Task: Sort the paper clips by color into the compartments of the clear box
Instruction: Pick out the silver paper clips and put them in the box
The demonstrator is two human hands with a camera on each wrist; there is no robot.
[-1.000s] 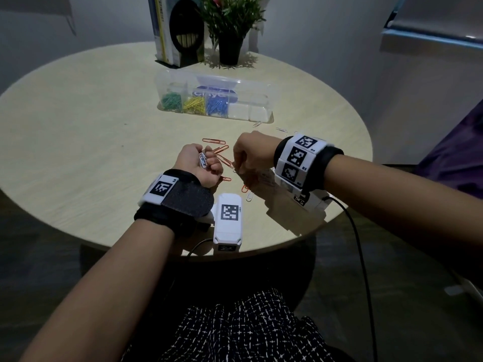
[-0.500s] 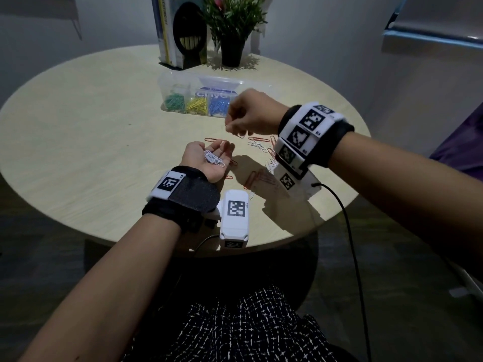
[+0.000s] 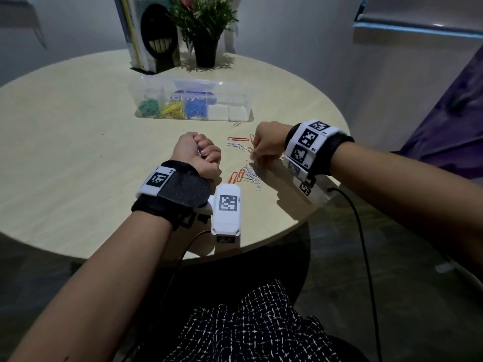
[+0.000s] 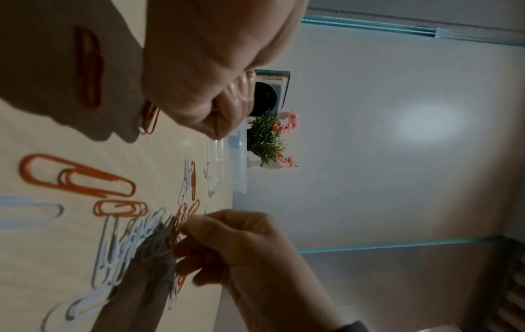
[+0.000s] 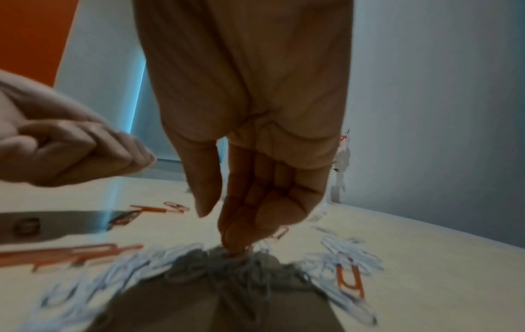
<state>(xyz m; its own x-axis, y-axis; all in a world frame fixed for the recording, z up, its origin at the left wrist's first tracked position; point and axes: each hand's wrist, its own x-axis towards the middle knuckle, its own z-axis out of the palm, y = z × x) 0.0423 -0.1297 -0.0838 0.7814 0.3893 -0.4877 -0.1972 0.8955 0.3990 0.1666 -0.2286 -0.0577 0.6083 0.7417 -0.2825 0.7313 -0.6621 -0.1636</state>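
Observation:
The clear box (image 3: 236,99) stands at the table's far middle, with green clips (image 3: 149,107), yellow clips (image 3: 172,108) and blue clips (image 3: 195,108) in its three left compartments. Loose white clips (image 3: 252,174) and orange clips (image 3: 237,139) lie scattered in front of it. My left hand (image 3: 200,152) is a fist just left of them, gripping white clips (image 3: 198,150) that barely show. My right hand (image 3: 254,159) points down, fingertips (image 5: 241,244) touching the white pile (image 5: 176,265), thumb apart from the fingers. Whether a clip is caught is hidden.
A potted plant (image 3: 205,52) and a book stand (image 3: 151,35) stand at the table's back behind the box. One stray clip (image 3: 237,124) lies by the box's front right corner. The round table's near edge (image 3: 261,244) runs just behind my wrists.
My left hand, open half a second ago with white clips on its palm, has curled round them. My right hand came down from near the box to the pile.

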